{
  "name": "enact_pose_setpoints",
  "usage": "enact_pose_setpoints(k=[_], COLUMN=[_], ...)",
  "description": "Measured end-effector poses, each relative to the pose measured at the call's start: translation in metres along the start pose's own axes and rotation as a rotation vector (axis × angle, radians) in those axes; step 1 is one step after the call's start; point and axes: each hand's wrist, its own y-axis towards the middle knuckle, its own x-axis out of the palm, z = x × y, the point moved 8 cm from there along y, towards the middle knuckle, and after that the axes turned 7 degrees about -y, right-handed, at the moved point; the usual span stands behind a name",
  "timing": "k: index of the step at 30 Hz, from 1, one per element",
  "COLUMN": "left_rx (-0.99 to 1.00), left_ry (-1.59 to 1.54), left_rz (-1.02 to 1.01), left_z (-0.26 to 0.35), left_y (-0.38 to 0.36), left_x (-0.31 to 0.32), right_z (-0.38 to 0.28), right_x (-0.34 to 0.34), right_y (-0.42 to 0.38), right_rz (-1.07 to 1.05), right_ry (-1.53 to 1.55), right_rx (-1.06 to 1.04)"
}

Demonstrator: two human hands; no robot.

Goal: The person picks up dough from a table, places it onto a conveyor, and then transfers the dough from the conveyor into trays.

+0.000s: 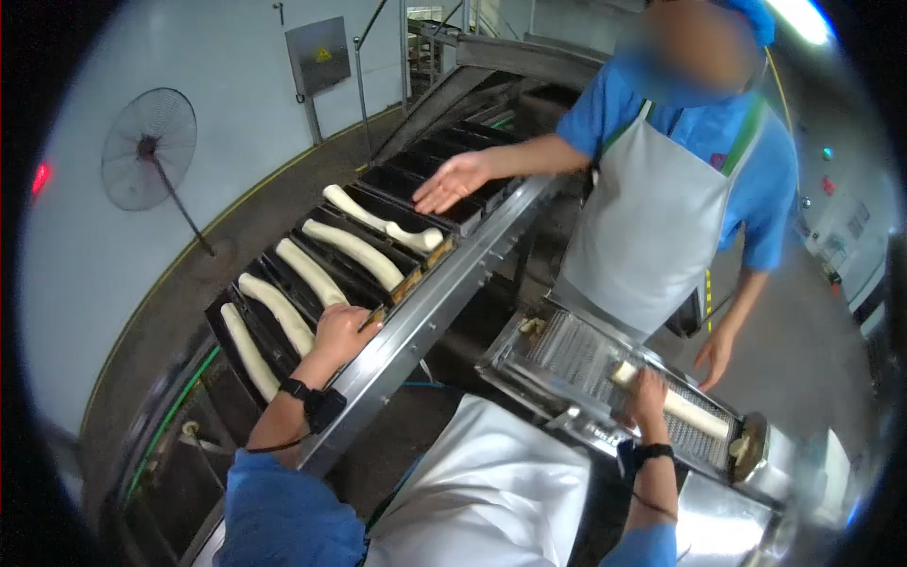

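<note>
One dough strip point(697, 414) lies beneath the right fingers point(646, 384).

Gap point(453, 354) beside rail point(425, 323), co-worker's arm point(531, 157) over trays point(390, 182)

Shows a yellow triangular warning sign point(325, 56) on the grey metal box point(307, 80) against the pale wall point(246, 47) in the upper left of the frame, its dark symbol too small to make out.

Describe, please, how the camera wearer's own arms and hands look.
The left hand and right hand are gloveless. Blue sleeves end near the elbows; each wrist has a black strap with a dark device and a thin dark cable beside it.
</note>
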Motion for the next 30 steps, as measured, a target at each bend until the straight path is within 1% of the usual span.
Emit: enact_pose_setpoints(k=[1,2,4,5,6,8,9,10,11,13,14,16,17,18,19,20,21,22,23,24,25,26,27,28,29,30], left_rx=[0.018,0.017,-0.118,-0.143,-0.138,0.07,0.116,0.119,0.138,0.199,0.188,0.198,0.234,0.263,0.266,0.251,0.242,0.228,0.282,0.33,0.349,0.359,0.393,0.33,0.267,0.308], left_ry=[-0.044,-0.035,-0.168,-0.263,-0.264,-0.354,-0.362,-0.423,-0.459,-0.516,-0.515,-0.487,-0.467,-0.39,-0.332,-0.251,-0.194,-0.133,-0.109,-0.077,-0.055,-0.02,-0.037,-0.107,-0.172,-0.183], left_rz=[0.098,0.098,0.159,0.185,0.165,0.143,0.147,0.067,0.026,-0.064,-0.097,-0.17,-0.2,-0.222,-0.235,-0.3,-0.301,-0.29,-0.366,-0.403,-0.388,-0.363,-0.366,-0.349,-0.329,-0.237], left_z=[-0.002,-0.003,0.001,0.016,0.024,0.056,0.075,0.085,0.096,0.118,0.126,0.135,0.136,0.141,0.146,0.147,0.134,0.127,0.144,0.164,0.17,0.155,0.149,0.136,0.128,0.115], left_y=[-0.002,-0.002,0.004,0.011,0.018,0.04,0.045,0.053,0.061,0.078,0.092,0.115,0.129,0.146,0.162,0.182,0.203,0.231,0.187,0.191,0.201,0.177,0.169,0.166,0.169,0.139], left_x=[-0.003,-0.004,-0.017,-0.021,-0.014,-0.001,0.004,0.019,0.03,0.051,0.067,0.102,0.119,0.133,0.146,0.162,0.186,0.212,0.2,0.194,0.206,0.2,0.204,0.207,0.208,0.189], right_z=[0.004,-0.001,-0.024,-0.034,-0.03,-0.012,0.006,0.04,0.06,0.116,0.144,0.208,0.231,0.255,0.254,0.251,0.26,0.25,0.222,0.212,0.204,0.173,0.151,0.138,0.136,0.124], right_x=[0.012,0.011,-0.017,-0.029,-0.029,-0.032,-0.044,-0.036,-0.046,-0.081,-0.084,-0.082,-0.089,-0.085,-0.105,-0.127,-0.127,-0.142,-0.172,-0.182,-0.192,-0.215,-0.227,-0.224,-0.222,-0.194], right_y=[0.011,0.017,0.021,0.017,0.013,0.009,0.001,-0.015,-0.034,-0.098,-0.132,-0.197,-0.237,-0.278,-0.309,-0.332,-0.361,-0.36,-0.438,-0.463,-0.476,-0.508,-0.512,-0.517,-0.501,-0.518], right_rz=[-0.067,-0.067,-0.047,-0.081,-0.098,-0.053,0.03,0.033,0.041,0.376,0.594,0.889,0.996,1.103,1.123,1.129,1.09,1.003,0.954,0.906,0.947,0.759,0.55,0.566,0.396,0.314], right_ry=[0.048,0.056,-0.116,-0.219,-0.215,0.209,0.439,0.838,0.831,1.394,1.655,1.835,1.797,1.685,1.517,1.346,1.253,1.107,0.894,0.714,0.663,0.282,-0.075,-0.091,-0.23,-0.321], right_rx=[0.062,0.059,0.044,-0.017,-0.006,0.053,0.138,0.388,0.433,0.801,0.983,1.023,1.071,1.153,1.244,1.342,1.391,1.513,1.639,1.733,1.766,1.732,1.663,1.688,1.625,1.547])
